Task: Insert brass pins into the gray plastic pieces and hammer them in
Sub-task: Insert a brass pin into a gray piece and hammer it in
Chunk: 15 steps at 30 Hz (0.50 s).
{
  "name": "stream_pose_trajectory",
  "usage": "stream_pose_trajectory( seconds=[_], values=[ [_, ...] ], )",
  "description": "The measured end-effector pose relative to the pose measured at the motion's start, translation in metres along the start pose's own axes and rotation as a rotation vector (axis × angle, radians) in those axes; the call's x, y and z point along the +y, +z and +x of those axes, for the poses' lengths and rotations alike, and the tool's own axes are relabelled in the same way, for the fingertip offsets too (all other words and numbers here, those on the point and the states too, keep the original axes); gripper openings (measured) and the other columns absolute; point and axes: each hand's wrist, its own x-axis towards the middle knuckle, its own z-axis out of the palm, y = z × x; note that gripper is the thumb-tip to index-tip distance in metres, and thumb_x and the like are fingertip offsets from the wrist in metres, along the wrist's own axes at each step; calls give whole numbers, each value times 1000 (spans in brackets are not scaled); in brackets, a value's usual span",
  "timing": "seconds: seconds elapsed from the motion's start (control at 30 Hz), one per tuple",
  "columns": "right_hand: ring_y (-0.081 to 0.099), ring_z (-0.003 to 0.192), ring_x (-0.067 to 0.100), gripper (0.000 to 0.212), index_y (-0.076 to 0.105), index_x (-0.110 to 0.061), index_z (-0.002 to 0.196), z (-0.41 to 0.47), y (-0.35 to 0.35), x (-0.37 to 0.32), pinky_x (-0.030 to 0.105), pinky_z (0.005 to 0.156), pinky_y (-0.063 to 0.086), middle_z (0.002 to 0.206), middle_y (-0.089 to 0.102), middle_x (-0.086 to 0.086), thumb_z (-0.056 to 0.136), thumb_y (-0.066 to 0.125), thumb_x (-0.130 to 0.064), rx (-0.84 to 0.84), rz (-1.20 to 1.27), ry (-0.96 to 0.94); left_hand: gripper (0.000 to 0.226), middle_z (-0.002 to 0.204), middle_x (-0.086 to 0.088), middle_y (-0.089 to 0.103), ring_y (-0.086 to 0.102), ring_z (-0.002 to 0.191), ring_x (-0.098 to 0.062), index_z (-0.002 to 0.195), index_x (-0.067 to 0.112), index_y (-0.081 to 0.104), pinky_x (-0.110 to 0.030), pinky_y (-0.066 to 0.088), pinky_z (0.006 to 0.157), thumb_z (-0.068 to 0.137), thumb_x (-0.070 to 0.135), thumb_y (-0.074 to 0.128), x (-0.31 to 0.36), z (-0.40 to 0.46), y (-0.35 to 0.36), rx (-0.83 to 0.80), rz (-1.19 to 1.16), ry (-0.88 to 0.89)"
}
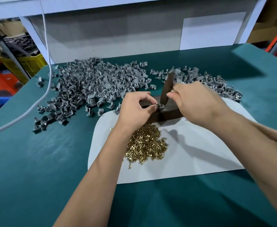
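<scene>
Mid-batch at a green-topped workbench (pixel 36 161): a large heap of gray plastic pieces (pixel 88 86) fills the upper left of the frame, a smaller heap (pixel 205 79) lies upper right, and loose brass pins (pixel 146 145) sit on a white sheet (pixel 191 154) at centre, so much work appears to remain. The left hand (pixel 134 110) pinches one gray piece (pixel 159 106) on a dark block (pixel 167 114); the right hand (pixel 193 102) grasps a flat dark metal hammering bar (pixel 167 86), its tip down at that piece.
</scene>
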Motion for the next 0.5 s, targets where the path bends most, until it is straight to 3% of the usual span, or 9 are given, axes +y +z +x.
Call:
stream_pose_trajectory(
  seconds=[0.1, 0.2, 0.27, 0.37, 0.5],
  values=[
    [57, 69, 24, 31, 53, -25, 81, 1, -12, 15, 34, 58, 38, 69, 56, -5, 103, 50, -47, -5, 12, -105, 11, 117, -5, 72, 63, 110, 1, 81, 16, 79, -2, 42, 87, 82, 6, 82, 0, 0, 1, -5, -16, 6],
    [59, 59, 6, 24, 62, -31, 73, -5, -27, 34, 30, 55, 46, 62, 66, -11, 93, 68, -44, -217, 182, -164, 13, 124, -7, 70, 64, 117, -7, 80, 20, 78, -26, 46, 104, 84, 8, 81, -1, 1, 1, -4, -42, 0],
    [64, 63, 4, 12, 70, -34, 79, -11, -29, 41, 30, 63, 53, 68, 71, -15, 85, 77, -42, -372, 223, -187, 12, 129, -6, 69, 63, 118, -8, 82, 20, 79, -27, 45, 106, 86, 9, 79, -1, 1, 0, -4, -39, -11],
    [64, 69, 0, 13, 73, -30, 87, -20, -12, 41, 23, 64, 50, 73, 72, -16, 81, 83, -36, -423, 149, -205, 18, 129, -4, 68, 58, 120, -6, 77, 25, 76, -10, 40, 100, 86, 9, 78, 0, -1, -1, -16, -32, 1],
    [61, 68, -2, 15, 76, -32, 84, -28, -1, 40, 20, 57, 44, 71, 68, -18, 77, 84, -42, -382, 125, -188, 19, 130, 4, 63, 42, 136, -17, 77, 27, 73, -33, 32, 114, 87, 12, 77, 3, -3, 1, -40, -39, -24]
  ],
)
